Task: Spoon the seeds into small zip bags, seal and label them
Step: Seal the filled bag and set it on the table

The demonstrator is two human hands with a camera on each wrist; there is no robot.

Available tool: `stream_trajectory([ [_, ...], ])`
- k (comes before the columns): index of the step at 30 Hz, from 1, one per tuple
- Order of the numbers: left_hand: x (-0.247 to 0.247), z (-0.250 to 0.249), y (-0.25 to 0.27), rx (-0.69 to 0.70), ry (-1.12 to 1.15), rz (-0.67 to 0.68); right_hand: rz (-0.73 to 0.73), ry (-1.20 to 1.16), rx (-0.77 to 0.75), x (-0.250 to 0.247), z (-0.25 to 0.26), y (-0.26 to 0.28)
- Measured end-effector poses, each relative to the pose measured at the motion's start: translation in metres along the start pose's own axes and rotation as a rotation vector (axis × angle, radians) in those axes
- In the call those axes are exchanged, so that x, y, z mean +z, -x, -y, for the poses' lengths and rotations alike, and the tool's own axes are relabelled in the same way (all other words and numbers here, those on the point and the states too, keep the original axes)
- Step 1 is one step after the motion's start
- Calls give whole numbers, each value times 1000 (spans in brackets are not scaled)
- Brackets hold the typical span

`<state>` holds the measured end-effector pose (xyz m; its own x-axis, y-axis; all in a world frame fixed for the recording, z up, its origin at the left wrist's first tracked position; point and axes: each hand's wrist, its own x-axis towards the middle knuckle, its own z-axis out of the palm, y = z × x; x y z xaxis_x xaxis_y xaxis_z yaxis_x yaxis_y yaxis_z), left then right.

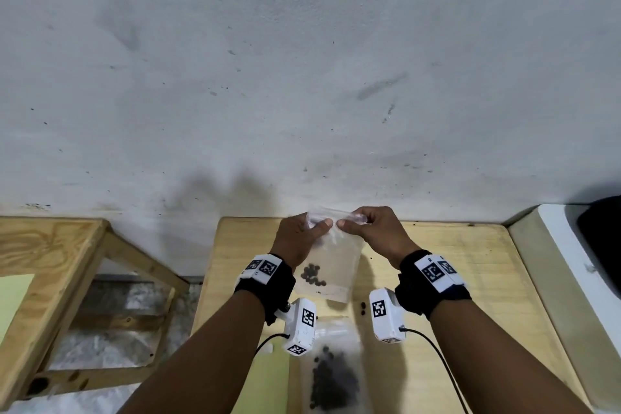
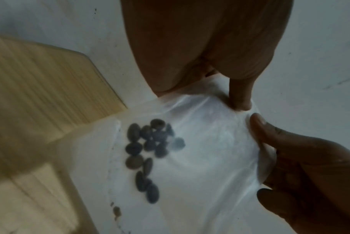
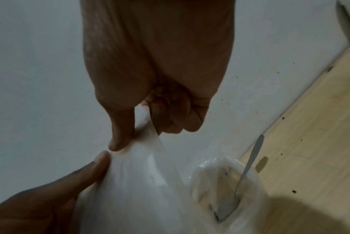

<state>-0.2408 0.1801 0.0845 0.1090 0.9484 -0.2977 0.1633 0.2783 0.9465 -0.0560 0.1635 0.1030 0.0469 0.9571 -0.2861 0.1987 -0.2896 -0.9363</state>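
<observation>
I hold a small clear zip bag [image 1: 339, 255] up over the wooden table [image 1: 470, 279]. My left hand [image 1: 322, 224] pinches its top edge on the left, and my right hand [image 1: 346, 224] pinches the same edge on the right, thumb tips almost touching. Several dark seeds [image 1: 312, 274] lie at the bottom of the bag. The left wrist view shows the seeds [image 2: 148, 147] through the plastic. In the right wrist view a clear tub [image 3: 208, 182] with a metal spoon [image 3: 249, 164] in it stands on the table.
Another clear bag with many dark seeds [image 1: 332, 376] lies flat near the table's front. Two or three loose seeds [image 1: 363, 307] lie beside it. A wooden stool [image 1: 67, 279] stands left of the table, a white appliance [image 1: 571, 245] right, and a grey wall behind.
</observation>
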Motion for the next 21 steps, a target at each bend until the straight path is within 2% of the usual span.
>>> stream_trajectory([
  [3, -3, -6, 6, 15, 17, -4, 75, 73, 33, 1, 6, 1],
  [6, -4, -7, 9, 19, 28, 4, 80, 123, 25, 3, 12, 4],
  [10, -7, -7, 13, -51, 109, 6, -20, 23, 61, 2, 16, 9],
  [16, -9, -8, 18, -23, 102, 12, -5, -14, 50, 0, 18, 19],
  [21, -12, -10, 20, -78, 188, -11, -47, -126, 89, 1, 11, 27],
])
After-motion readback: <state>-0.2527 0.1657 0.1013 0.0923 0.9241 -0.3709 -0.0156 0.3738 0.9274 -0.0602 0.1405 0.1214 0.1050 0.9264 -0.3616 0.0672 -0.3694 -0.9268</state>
